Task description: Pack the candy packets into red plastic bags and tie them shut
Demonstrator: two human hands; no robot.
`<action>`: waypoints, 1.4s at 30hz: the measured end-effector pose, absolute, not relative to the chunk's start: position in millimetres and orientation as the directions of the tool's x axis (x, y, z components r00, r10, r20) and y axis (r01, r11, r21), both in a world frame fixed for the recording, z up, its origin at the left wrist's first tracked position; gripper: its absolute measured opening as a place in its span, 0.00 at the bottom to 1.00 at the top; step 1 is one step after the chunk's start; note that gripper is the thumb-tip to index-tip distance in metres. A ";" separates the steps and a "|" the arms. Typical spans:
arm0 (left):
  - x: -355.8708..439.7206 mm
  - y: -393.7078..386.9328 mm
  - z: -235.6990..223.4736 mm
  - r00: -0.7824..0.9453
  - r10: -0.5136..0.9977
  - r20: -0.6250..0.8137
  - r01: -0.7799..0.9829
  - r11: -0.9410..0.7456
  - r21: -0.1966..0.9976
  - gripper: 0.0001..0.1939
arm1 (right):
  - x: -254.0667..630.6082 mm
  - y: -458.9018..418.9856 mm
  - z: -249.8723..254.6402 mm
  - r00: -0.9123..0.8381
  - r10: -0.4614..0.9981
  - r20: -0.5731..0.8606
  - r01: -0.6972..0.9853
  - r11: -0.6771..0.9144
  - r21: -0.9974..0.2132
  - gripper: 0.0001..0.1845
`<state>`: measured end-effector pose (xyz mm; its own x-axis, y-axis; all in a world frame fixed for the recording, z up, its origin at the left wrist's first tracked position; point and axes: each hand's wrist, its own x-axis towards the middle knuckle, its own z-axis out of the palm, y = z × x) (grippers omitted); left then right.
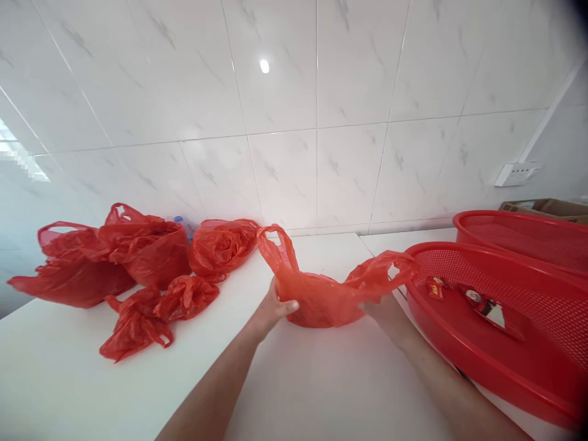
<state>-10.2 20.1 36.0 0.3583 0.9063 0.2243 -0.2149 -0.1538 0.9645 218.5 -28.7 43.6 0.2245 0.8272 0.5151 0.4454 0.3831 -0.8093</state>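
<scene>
1. At the counter's (78, 380) far left, a knotted-looking heap of red plastic bags (68, 275) lies bunched, with a fuller red bag (149, 254) against it toward the back edge. A blue-capped bottle (180, 224) shows only in part behind that fuller bag.
2. Nearer the front, two crumpled red bags (133, 324) lie side by side, touching, and a round, tied-up red bag (223, 247) sits at the back edge, to their right.
3. The left hand (273, 306) grips the near side of a red carrier bag (316, 300) by the base of its handle. Its fingers (287, 306) are curled around the thin plastic, with the thumb on top.
4. That carrier bag hangs open between both hands, just above the middle of the counter, with one handle standing up and the other stretched right.
5. The right hand (381, 306) sits under the bag's right handle, its fingers hidden behind the plastic, so whether they grip it cannot be told.
6. Just beside that hand, past the counter's right edge, lies a red oval mesh basket (478, 361) holding small printed packets (487, 312).
7. Behind it stand a second red basket (519, 236) and a cardboard box (549, 209), below a white wall socket (514, 174).
</scene>
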 end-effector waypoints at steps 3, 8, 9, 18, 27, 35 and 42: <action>18.8 20.8 35.5 0.346 0.930 0.125 -0.303 -0.016 0.953 0.26 | 214.0 -19.8 58.0 0.107 0.961 0.257 0.053 0.252 -0.966 0.22; 40.1 37.2 29.1 0.252 0.967 -0.047 -0.594 0.193 0.781 0.15 | 220.0 -7.3 66.0 -0.022 1.000 0.004 -0.421 -0.006 -0.907 0.18; 40.5 40.3 26.0 0.261 0.963 -0.059 -0.635 0.217 0.742 0.15 | 221.9 -3.4 63.0 -0.005 1.000 0.006 -0.464 0.003 -0.886 0.17; 33.3 55.8 -11.4 0.281 0.939 -0.201 -0.658 0.340 0.671 0.12 | 235.2 28.0 -0.2 0.065 0.984 -0.166 -0.516 -0.109 -0.849 0.11; 29.8 54.8 -10.2 0.348 0.916 -0.200 -0.645 0.389 0.658 0.11 | 234.5 19.7 -2.7 -0.095 0.989 -0.114 -0.648 -0.148 -0.747 0.12; 28.5 48.1 -6.9 0.430 0.903 0.002 -0.679 0.322 0.660 0.19 | 228.0 14.3 -7.9 -0.241 0.954 -0.180 -0.575 -0.289 -0.765 0.19; 30.9 50.5 -10.8 0.352 0.932 -0.084 -0.664 0.312 0.679 0.11 | 236.2 12.3 -5.7 -0.193 0.966 -0.170 -0.738 -0.257 -0.623 0.08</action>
<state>30.9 50.5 -10.8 0.3517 0.9323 -0.0840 -0.6642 0.3118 0.6794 236.2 12.3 -5.7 -0.1926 0.9664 -0.1704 -0.7384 -0.2571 -0.6234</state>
